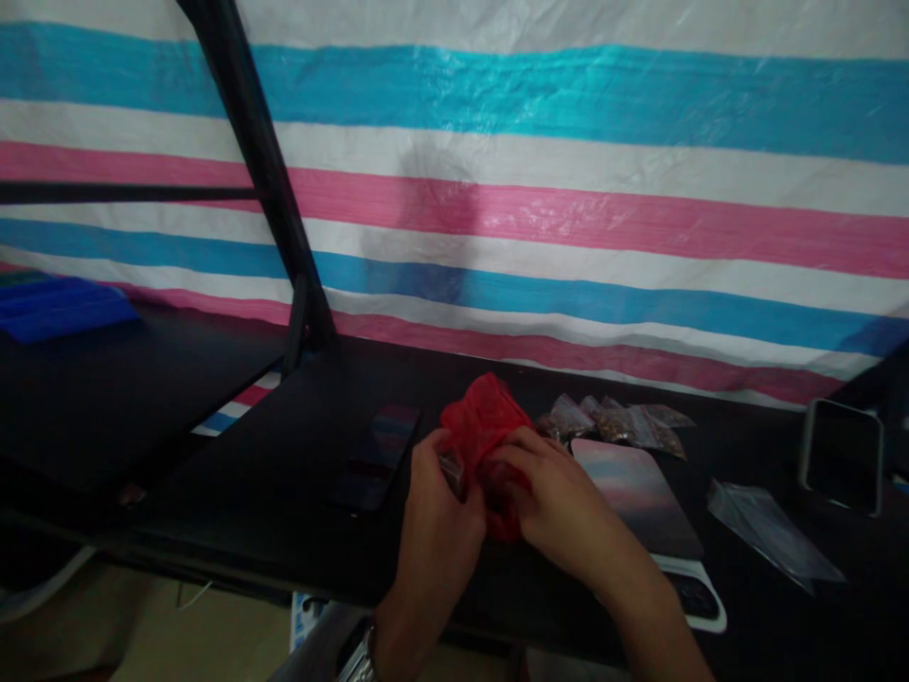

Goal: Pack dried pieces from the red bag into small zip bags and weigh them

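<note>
A red plastic bag (490,409) is held up between both hands over the front half of the black tabletop. My left hand (441,516) grips its left side, with the fingers curled around a fold near a bit of clear plastic. On the bag's right side my right hand (550,488) is closed, its fingertips sunk into the crumpled red film. What lies inside the bag is hidden. Just right of my right hand is a kitchen scale (639,488) with a shiny flat plate and a small dark display. Behind the scale lie several small clear zip bags (617,423) of brown bits.
Flat clear empty bags (771,532) lie right of the scale. Farther right a phone-like device (843,457) leans upright. A dark phone (376,459) lies left of my hands. A black metal post (262,170) rises at the left, and a striped plastic sheet (568,213) hangs behind.
</note>
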`<state>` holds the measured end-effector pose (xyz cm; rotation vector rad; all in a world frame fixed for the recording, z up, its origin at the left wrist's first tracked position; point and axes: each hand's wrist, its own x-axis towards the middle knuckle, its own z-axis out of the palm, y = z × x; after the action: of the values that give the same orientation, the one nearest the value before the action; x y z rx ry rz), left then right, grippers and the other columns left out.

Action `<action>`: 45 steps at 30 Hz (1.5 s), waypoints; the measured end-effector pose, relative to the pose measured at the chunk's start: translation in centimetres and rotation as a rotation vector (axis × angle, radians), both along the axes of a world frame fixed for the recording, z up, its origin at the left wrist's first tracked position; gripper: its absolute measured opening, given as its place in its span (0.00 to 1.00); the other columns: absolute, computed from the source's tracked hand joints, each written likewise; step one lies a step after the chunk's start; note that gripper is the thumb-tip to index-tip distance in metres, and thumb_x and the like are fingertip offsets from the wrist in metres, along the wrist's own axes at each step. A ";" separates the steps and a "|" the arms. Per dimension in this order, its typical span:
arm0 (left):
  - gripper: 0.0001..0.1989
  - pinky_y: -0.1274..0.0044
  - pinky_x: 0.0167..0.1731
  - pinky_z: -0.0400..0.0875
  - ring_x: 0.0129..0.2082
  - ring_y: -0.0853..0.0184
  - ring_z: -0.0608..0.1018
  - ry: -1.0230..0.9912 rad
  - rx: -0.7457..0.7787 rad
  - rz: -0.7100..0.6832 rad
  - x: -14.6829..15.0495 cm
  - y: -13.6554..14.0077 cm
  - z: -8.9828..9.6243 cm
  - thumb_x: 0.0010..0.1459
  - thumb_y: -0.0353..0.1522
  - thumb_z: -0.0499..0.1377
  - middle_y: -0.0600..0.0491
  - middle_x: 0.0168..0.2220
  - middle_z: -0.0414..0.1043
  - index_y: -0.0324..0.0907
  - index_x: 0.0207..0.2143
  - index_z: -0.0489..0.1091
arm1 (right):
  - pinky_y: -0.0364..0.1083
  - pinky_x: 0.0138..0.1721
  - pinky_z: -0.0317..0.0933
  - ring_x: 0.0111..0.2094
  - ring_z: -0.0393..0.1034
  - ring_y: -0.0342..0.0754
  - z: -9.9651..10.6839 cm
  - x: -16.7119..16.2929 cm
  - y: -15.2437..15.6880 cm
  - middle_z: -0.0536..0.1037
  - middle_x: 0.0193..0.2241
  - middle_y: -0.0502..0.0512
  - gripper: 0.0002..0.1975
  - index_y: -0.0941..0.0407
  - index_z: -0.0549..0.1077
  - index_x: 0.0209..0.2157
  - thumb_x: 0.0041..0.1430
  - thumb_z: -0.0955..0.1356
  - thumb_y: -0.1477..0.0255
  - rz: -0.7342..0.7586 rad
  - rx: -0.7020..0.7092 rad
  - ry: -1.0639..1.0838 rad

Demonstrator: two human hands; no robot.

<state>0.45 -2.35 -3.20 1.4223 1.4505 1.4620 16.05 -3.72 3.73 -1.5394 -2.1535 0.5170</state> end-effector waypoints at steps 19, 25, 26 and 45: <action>0.18 0.59 0.51 0.75 0.49 0.52 0.81 0.147 0.016 0.059 -0.9 1.2 0.9 0.64 0.39 0.62 0.45 0.50 0.77 0.44 0.54 0.69 | 0.56 0.62 0.62 0.57 0.72 0.55 -0.9 -0.6 2.1 0.76 0.56 0.59 0.26 0.52 0.74 0.65 0.67 0.69 0.80 -0.112 0.149 0.169; 0.25 0.57 0.56 0.74 0.52 0.51 0.80 0.124 0.063 0.133 -1.0 1.5 0.8 0.59 0.35 0.65 0.45 0.49 0.76 0.43 0.58 0.68 | 0.55 0.60 0.66 0.55 0.75 0.59 -1.1 0.5 2.7 0.77 0.54 0.64 0.23 0.59 0.78 0.56 0.63 0.65 0.86 -0.230 0.082 -0.046; 0.26 0.58 0.56 0.74 0.52 0.52 0.80 0.080 0.056 0.114 -0.9 1.8 0.8 0.57 0.35 0.67 0.46 0.49 0.76 0.43 0.57 0.69 | 0.55 0.60 0.66 0.56 0.75 0.60 -1.1 0.7 2.7 0.77 0.55 0.65 0.24 0.59 0.79 0.55 0.61 0.64 0.87 -0.244 0.056 -0.083; 0.31 0.76 0.31 0.74 0.30 0.66 0.81 -0.653 -0.242 -0.113 0.7 3.2 2.0 0.36 0.39 0.75 0.55 0.34 0.79 0.42 0.43 0.69 | 0.51 0.56 0.61 0.55 0.76 0.58 -1.9 0.6 3.1 0.84 0.50 0.60 0.18 0.56 0.81 0.47 0.57 0.69 0.83 -0.209 -0.016 -0.174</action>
<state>1.12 0.82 -1.19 0.7576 1.0627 1.4355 16.67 -0.67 1.79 -1.8529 -2.0819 0.3426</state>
